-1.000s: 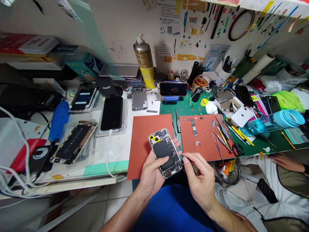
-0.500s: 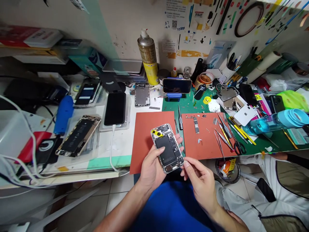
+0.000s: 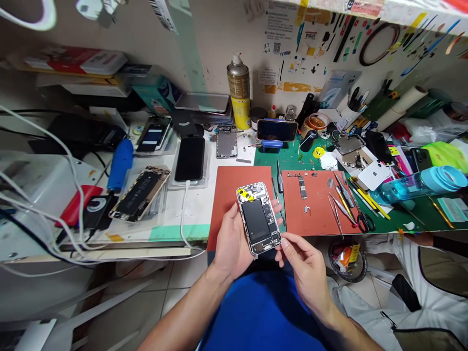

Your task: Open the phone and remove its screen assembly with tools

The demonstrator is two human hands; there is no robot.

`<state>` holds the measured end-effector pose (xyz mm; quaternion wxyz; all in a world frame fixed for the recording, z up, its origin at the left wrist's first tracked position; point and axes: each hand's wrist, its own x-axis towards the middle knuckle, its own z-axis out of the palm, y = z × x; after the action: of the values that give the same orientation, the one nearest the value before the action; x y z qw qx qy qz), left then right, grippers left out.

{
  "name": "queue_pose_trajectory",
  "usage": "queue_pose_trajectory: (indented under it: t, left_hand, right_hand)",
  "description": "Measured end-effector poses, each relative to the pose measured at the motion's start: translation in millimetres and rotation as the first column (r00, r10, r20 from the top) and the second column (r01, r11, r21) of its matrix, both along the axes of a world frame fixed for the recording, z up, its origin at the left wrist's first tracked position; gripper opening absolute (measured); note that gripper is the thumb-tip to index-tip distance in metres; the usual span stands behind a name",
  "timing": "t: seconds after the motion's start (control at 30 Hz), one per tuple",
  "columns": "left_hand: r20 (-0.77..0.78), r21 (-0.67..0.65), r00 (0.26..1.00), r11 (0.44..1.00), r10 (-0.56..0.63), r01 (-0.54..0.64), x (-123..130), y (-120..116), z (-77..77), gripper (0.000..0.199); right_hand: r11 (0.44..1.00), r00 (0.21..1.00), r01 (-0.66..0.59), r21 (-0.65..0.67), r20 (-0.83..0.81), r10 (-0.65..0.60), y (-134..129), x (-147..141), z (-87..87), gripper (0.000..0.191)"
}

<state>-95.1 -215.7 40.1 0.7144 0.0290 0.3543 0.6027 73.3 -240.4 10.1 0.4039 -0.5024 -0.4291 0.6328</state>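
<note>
An opened phone [image 3: 258, 219], with its black battery and yellow-marked camera part showing, lies tilted in my left hand [image 3: 234, 243]. The left thumb rests along the phone's left edge and fingertips show past its right edge. My right hand [image 3: 305, 261] pinches the phone's lower right corner between thumb and fingers. Beneath and behind the phone is a red mat [image 3: 230, 185]. On a second red mat [image 3: 296, 224] to the right lie a logic board [image 3: 302, 187], a small metal piece [image 3: 306, 209], tweezers [image 3: 335, 217] and a screwdriver [image 3: 280, 176].
A black-screened phone [image 3: 189, 159] with a white cable and another opened phone [image 3: 141, 195] lie left. Behind stand a spray can [image 3: 239, 92] and a propped phone [image 3: 277, 130]. Scissors [image 3: 364, 223] and a blue bottle [image 3: 420, 185] are right. A seated person's leg [image 3: 405, 278] shows lower right.
My left thumb has moved off the battery to the phone's left edge, and the left palm has opened wider. The view has shifted, so the bench appears further right.
</note>
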Motion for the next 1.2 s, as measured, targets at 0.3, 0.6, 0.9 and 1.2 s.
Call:
queue_pose_trajectory:
  t: [0.3,0.6,0.9,1.2]
  left_hand:
    - [0.056,0.065,0.998,0.998,0.005,-0.009,0.7,-21.8,4.3,0.064]
    - [-0.119,0.145,0.993,0.989,0.025,-0.008,-2.3,-53.0,2.1,0.073]
    - [-0.476,0.156,0.765,0.898,0.434,-0.412,-43.5,-62.3,-33.2,0.039]
    - [-0.678,0.209,0.666,0.950,0.312,-0.232,-57.0,-65.8,-33.8,0.044]
  right_hand:
    - [0.772,0.827,-0.186,0.607,0.522,-0.211,-29.7,-27.6,10.5,0.076]
    - [0.881,0.904,-0.086,0.465,0.408,-0.127,-39.8,-46.3,-1.2,0.074]
    - [0.948,0.763,-0.249,-0.196,-0.643,0.068,-18.9,-40.4,0.5,0.058]
    - [0.912,0.680,-0.325,-0.250,-0.732,0.042,-7.8,-41.5,-10.5,0.065]
